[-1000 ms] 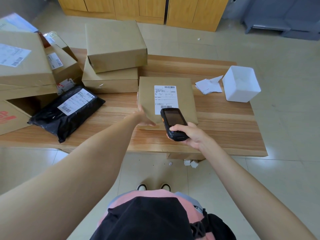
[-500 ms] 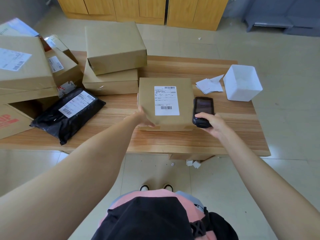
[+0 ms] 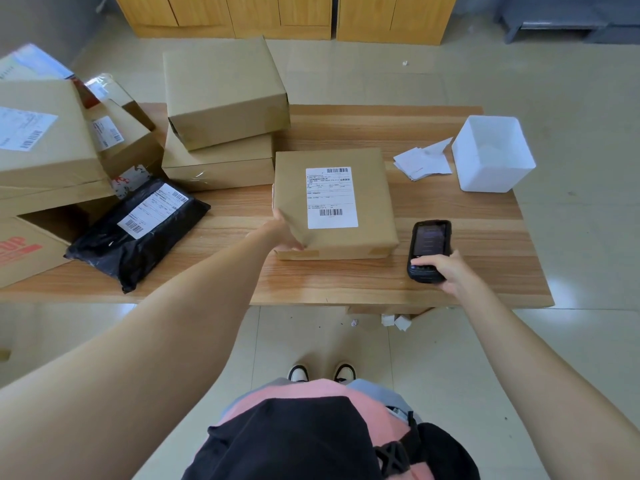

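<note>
The left hand (image 3: 282, 233) is grasping the near-left corner of the brown-paper parcel (image 3: 372, 206), which is lying label-up at the middle of the wooden table (image 3: 346, 282) — close to two stacked boxes (image 3: 221, 98). The right hand (image 3: 446, 271) is clutching a black handheld scanner (image 3: 429, 249) by its lower end, holding it screen-up just beside the parcel's right edge, not touching it — a white tub (image 3: 493, 154) is standing well beyond.

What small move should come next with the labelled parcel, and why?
Probably the left hand slides the labelled parcel aside: it grips the near left corner, while the right hand holds the scanner right of the parcel, clear of its label.
</note>
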Available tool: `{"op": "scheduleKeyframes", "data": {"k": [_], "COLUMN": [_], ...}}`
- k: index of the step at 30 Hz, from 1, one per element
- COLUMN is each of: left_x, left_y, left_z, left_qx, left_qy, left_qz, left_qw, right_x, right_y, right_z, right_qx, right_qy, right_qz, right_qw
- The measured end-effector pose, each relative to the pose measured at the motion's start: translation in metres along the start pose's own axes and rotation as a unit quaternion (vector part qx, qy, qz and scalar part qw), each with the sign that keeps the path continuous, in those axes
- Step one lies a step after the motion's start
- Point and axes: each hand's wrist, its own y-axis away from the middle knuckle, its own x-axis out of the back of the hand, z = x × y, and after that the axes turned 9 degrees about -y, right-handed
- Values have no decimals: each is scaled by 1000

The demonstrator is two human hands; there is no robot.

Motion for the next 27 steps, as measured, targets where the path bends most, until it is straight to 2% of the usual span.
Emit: {"op": "scheduleKeyframes", "data": {"k": [9,18,27], "left_x": [3,6,5], "left_y": [8,12,17], "left_z": [6,10,12], "left_qx": [-5,23,22], "left_qy": [-24,-33,-18], "left_qz": [-2,-19,1], "left_qw": [1000,999,1000], "right_x": [4,12,18], "right_y": [-20,-27,-32], "right_z": [17,31,43], "right_qx": [-5,4,33], "right_qy": [9,22,127], "right_qz": [3,8,51], "right_qw": [1000,1000,990]}}
